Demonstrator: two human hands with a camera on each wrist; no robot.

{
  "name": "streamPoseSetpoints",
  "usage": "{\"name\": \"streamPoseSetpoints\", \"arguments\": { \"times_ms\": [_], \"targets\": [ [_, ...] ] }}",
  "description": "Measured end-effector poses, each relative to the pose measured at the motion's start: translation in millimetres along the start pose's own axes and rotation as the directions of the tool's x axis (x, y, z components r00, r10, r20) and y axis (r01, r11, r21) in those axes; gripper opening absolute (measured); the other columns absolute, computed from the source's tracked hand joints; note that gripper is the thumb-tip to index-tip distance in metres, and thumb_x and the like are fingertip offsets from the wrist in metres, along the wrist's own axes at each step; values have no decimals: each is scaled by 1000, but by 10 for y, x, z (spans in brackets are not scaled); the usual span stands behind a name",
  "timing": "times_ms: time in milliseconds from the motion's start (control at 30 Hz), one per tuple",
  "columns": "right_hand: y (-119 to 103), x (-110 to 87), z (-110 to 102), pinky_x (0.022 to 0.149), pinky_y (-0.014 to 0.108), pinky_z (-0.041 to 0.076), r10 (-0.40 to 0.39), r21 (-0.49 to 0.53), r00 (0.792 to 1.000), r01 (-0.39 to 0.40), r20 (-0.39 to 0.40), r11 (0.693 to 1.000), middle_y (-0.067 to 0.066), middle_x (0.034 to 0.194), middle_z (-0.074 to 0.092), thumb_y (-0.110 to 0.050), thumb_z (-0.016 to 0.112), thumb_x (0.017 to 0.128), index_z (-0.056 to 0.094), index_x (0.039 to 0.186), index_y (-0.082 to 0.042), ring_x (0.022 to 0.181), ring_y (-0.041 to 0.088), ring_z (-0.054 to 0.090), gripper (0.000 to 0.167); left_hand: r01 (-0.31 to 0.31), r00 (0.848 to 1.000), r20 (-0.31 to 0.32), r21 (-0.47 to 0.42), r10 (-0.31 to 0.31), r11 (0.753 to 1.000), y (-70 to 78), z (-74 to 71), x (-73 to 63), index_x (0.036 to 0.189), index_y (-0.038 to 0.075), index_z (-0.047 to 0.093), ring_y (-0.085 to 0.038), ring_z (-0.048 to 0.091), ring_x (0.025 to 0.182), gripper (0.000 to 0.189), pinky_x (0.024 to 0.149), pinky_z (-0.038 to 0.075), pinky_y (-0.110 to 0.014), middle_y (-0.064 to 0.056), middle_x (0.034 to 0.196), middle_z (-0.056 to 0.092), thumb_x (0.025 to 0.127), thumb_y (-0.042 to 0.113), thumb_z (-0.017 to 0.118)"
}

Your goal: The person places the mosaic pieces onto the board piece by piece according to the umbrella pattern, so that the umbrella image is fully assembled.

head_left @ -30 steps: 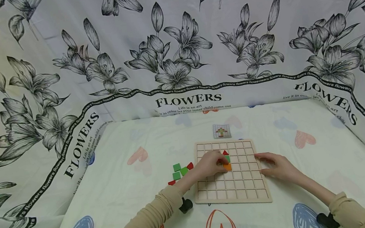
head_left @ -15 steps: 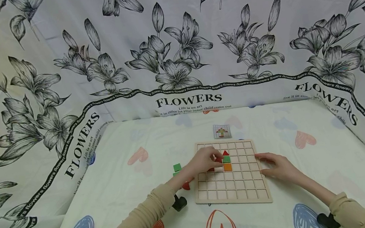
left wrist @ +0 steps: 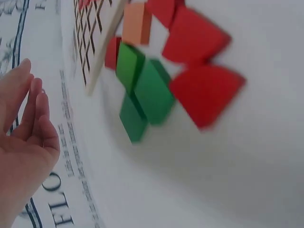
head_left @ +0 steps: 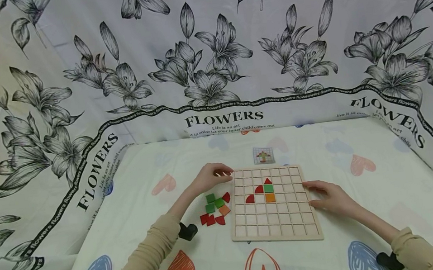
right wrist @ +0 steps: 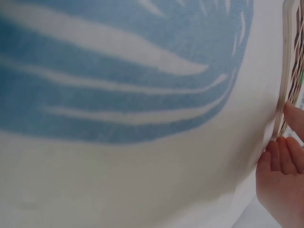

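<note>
Fingers (head_left: 226, 169) loosely bent, nothing gripped, beside wooden board (head_left: 276, 233) at lower centre of frame.
Left hand (head_left: 207, 178) near board's upper-left corner, contact unclear; right hand (head_left: 333, 198) touching right edge. Possible to jog placed pieces (head_left: 270, 197) by uneven push; possible also to scatter loose pieces (head_left: 210, 208), left of board, by low sweep of left sleeve (head_left: 153, 246).

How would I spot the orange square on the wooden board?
Find the wooden grid board between the left hand and right hand. Near its middle runs a short column: red triangle, green square, then, at the near end, the orange square. It's the only orange piece on the board.
</note>
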State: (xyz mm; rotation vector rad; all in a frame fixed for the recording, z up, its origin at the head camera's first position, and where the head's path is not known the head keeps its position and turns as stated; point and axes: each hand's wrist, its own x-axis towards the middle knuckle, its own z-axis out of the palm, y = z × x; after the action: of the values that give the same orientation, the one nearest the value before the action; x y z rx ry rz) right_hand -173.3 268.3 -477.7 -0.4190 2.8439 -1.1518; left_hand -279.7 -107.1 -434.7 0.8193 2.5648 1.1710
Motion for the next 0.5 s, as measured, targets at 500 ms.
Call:
{"name": "streamPoseSetpoints", "arguments": {
  "times_ms": [500],
  "targets": [
    [-24,-13,-12,96,46,43,-22,5,1000,22,-10,1000,20,130,58,-13,74,81,56,129,0,119,38,54,54,91,986,145,-53,-83,994,-292,-347,-346,118,-1,64,-27,61,99,32,85,50,-30,-18,115,65,90,13,64]
  ]
}}
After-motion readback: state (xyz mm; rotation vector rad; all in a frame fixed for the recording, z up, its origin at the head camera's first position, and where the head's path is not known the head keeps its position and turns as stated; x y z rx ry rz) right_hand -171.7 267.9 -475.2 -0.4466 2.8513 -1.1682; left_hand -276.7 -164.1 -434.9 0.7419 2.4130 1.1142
